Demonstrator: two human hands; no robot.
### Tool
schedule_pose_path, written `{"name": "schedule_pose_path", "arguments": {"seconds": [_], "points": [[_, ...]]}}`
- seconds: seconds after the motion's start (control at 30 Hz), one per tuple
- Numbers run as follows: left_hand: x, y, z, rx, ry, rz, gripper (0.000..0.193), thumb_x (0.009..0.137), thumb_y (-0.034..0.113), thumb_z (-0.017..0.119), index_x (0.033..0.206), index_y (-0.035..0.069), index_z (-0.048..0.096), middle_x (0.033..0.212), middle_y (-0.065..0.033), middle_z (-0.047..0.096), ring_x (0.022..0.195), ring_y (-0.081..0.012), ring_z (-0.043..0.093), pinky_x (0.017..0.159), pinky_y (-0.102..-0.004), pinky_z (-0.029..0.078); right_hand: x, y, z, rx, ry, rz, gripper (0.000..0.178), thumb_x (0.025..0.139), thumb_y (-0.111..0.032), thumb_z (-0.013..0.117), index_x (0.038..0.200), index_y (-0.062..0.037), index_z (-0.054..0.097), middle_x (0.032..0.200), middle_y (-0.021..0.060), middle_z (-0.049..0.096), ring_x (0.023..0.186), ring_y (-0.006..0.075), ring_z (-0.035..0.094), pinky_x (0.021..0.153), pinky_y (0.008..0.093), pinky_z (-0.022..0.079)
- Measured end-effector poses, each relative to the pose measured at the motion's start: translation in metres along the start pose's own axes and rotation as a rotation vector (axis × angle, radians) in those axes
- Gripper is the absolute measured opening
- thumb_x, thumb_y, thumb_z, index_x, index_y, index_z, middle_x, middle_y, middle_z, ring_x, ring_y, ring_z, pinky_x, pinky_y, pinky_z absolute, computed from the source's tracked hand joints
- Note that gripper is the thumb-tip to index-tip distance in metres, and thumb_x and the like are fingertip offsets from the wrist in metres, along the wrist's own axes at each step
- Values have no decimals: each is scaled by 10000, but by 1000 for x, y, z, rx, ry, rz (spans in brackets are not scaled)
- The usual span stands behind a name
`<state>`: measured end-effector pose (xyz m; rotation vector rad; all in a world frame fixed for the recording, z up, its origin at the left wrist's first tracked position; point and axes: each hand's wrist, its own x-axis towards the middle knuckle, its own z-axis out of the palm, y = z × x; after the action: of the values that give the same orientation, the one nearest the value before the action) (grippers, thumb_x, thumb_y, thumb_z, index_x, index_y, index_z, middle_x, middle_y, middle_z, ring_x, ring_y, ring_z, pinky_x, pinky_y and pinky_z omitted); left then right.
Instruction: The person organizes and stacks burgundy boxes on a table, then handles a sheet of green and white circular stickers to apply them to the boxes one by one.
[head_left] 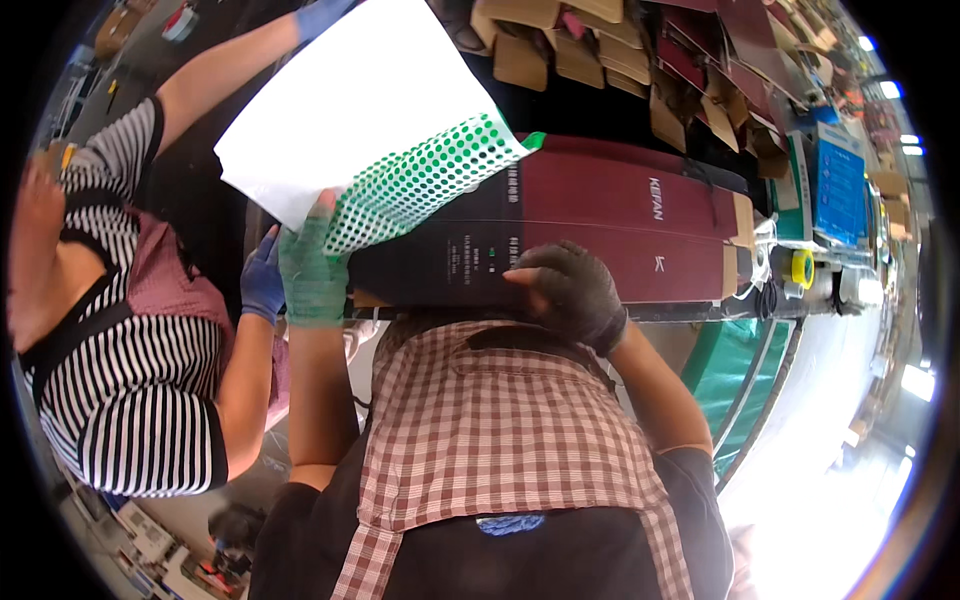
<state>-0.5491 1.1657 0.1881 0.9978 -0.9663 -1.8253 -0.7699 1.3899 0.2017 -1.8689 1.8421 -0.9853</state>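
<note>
My left hand (315,262), in a green glove, grips the lower edge of a large white sheet (345,110). Part of the sheet is folded back and shows rows of green dots (415,185). In a dark grey glove with bare fingertips, my right hand (568,290) hovers at the near edge of a carton (610,215), its fingers curled together. Whatever those fingers may pinch is too small to make out. The carton is dark red with a black left part and lies flat on the table in front of me, partly under the sheet.
At my left a person in a striped shirt works close by; one blue-gloved hand (262,280) is beside my left wrist, the other at the sheet's far edge. Folded cartons (575,50) pile up at the back. A yellow tape roll (802,268) and a blue box (840,185) stand right.
</note>
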Motion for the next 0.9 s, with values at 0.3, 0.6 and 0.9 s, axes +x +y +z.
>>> {"name": "schedule_pose_path", "arguments": {"seconds": [0.3,0.6,0.9], "points": [[-19,-56,40,9,-55,-103,386,826,94,686,1167,-28,553,1027,-87,628,846,-163,632,714,-272,542,-76,17,-62,228,626,427,257,774,-244,720,978,-101,659,993,126,609,900,280,611,790,371,496],[-19,-27,30,-261,-43,-119,362,950,284,503,1146,-11,575,1086,-130,654,954,-240,651,864,-381,532,-131,96,-76,-689,-95,113,432,764,-155,639,1192,-139,584,1249,114,544,1180,295,522,944,409,451],[-92,47,2,-341,99,186,527,869,361,622,1240,3,513,1175,-137,606,1017,-256,623,883,-437,522,-84,93,-175,-747,376,-149,245,732,-122,691,967,-90,630,859,76,664,797,291,627,707,390,481]]}}
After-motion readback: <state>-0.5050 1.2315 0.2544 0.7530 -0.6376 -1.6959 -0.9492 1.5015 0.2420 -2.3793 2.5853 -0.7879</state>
